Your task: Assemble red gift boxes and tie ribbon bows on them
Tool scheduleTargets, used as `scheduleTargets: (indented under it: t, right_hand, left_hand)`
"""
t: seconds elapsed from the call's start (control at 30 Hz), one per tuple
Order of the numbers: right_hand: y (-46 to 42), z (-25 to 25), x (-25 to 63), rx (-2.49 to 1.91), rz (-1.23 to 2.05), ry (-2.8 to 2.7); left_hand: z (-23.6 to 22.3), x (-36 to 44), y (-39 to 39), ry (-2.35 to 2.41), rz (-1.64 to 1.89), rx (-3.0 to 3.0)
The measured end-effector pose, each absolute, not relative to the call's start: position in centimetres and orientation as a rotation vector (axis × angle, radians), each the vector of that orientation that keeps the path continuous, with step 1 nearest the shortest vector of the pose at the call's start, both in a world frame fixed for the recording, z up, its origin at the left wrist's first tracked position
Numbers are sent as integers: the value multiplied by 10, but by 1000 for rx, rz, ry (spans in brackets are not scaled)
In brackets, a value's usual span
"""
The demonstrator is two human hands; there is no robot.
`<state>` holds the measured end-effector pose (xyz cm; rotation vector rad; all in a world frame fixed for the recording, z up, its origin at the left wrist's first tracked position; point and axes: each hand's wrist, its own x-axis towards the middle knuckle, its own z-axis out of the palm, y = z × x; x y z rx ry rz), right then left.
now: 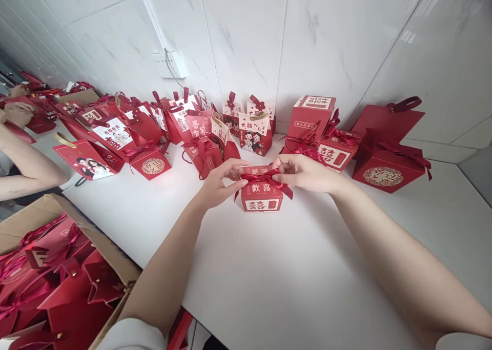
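Observation:
A small red gift box [262, 205] with white and gold Chinese lettering stands upright on the white table in front of me. Across its top runs a dark red satin ribbon [261, 177], tied in a bow whose tails hang down at both sides. My left hand [221, 182] is closed on the ribbon at the bow's left side, thumb and fingertips together. On the other side my right hand [302, 173] pinches the bow's right part between thumb and forefinger. The fingers partly hide the box's top.
Several finished red boxes [249, 135] line the wall behind. At right stand a ribboned box [388, 170] and a stacked box [311, 117]. A carton [103, 242] full of red boxes sits at lower left. Another person's arm [28, 158] rests at far left. A socket [169, 64] is on the wall.

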<state>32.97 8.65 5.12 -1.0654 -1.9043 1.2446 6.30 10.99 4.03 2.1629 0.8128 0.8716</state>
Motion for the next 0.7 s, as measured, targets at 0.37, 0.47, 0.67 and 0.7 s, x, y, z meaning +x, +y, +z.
scheduleTargets:
  t: [0.37,0.47,0.67,0.7]
  right_hand:
    - [88,51,332,-1076,1448,-1893]
    - [89,48,331,-1078,1483,-1837]
    - [86,52,325,-1129,1496,-1770]
    - [86,53,325,-1132,1497,-1773]
  left_hand:
    - [39,66,108,881,933,2323]
    - [39,66,108,923,882,2264]
    - [41,65,107,830,896,2276]
    - [42,65,107,825,896,2285]
